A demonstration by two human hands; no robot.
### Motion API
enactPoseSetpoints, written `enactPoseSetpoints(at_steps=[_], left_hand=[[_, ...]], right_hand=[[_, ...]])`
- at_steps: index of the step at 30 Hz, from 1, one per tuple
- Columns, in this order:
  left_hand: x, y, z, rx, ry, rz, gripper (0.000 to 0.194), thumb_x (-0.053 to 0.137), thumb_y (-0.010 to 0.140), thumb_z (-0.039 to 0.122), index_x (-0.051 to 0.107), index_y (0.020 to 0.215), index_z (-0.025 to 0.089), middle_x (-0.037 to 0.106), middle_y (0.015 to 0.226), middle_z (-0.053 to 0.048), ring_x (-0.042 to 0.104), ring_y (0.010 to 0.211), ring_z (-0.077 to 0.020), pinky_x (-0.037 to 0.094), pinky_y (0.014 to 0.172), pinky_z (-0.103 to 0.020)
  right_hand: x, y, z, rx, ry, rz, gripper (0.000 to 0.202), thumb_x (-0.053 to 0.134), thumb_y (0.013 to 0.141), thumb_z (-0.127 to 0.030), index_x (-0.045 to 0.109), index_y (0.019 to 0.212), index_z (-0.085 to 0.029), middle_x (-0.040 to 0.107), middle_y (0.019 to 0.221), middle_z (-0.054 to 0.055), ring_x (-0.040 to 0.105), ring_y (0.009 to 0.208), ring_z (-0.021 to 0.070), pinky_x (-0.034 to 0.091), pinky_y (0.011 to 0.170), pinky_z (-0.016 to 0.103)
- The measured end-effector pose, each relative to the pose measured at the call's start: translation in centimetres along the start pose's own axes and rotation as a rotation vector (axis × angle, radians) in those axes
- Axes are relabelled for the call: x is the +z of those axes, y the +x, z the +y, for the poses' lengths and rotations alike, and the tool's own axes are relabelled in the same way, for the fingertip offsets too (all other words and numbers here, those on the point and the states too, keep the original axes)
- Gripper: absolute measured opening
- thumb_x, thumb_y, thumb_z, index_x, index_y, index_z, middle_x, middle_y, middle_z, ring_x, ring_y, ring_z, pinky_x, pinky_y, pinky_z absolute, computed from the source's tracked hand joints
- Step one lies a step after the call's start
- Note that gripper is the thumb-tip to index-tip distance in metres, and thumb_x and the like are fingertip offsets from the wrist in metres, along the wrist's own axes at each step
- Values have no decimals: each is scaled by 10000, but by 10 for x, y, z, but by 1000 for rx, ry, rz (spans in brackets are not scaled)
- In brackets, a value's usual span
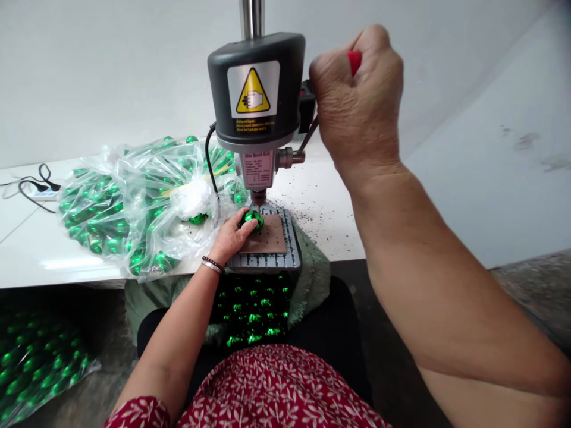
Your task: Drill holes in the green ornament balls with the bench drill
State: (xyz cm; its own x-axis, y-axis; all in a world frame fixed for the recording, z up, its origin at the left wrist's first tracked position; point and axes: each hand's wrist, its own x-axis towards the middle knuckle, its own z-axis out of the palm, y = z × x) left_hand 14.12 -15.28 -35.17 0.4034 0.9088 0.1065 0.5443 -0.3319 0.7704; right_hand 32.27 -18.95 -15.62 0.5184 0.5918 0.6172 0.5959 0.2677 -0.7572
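A black and grey bench drill stands in front of me with its bit pointing down. My right hand is wrapped round the drill's feed lever, whose red knob shows between the fingers. Under the bit, my left hand grips a shiny green ball between thumb and fingers. That ball rests on a brown board lying on the drill's grey base. The bit's tip is at the ball; I cannot tell whether it has entered it.
Clear plastic bags of green balls lie on the white table at left. More green balls sit below the drill base, and another bag is at lower left. Dark shavings are scattered right of the base. A power strip lies far left.
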Motion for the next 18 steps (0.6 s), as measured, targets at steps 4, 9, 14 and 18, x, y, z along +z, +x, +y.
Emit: enactPoseSetpoints(at_steps=[4, 9, 14, 18], left_hand=[[-3, 7, 1, -18, 29, -22, 490, 531, 897, 420, 617, 1305, 165, 712, 1220, -62, 628, 1162, -238, 459, 1040, -337], [-8, 8, 3, -29, 28, -61, 504, 568, 868, 425, 626, 1307, 184, 707, 1247, -38, 617, 1195, -240, 448, 1059, -339], [-5, 5, 4, -30, 55, -75, 518, 652, 812, 398, 641, 1292, 203, 734, 1192, -30, 638, 1167, -238, 458, 1057, -356], [2, 2, 6, 49, 133, -46, 533, 745, 742, 360, 673, 1250, 215, 712, 1248, -63, 618, 1203, -261, 435, 1090, -394]], right_hand=[[-1, 0, -2, 5, -26, -21, 373, 496, 931, -169, 232, 668, -190, 241, 630, -81, 223, 607, 11, 253, 649, 197], [-1, -1, -3, 8, -47, -29, 374, 485, 934, -167, 227, 665, -187, 231, 629, -85, 208, 611, 12, 245, 657, 187], [-1, -1, -3, 6, -34, -27, 376, 492, 930, -171, 226, 665, -188, 226, 626, -85, 210, 614, 13, 245, 653, 186], [0, -1, -2, 10, -15, -17, 371, 493, 924, -159, 228, 666, -189, 218, 631, -83, 212, 611, 12, 253, 653, 187]])
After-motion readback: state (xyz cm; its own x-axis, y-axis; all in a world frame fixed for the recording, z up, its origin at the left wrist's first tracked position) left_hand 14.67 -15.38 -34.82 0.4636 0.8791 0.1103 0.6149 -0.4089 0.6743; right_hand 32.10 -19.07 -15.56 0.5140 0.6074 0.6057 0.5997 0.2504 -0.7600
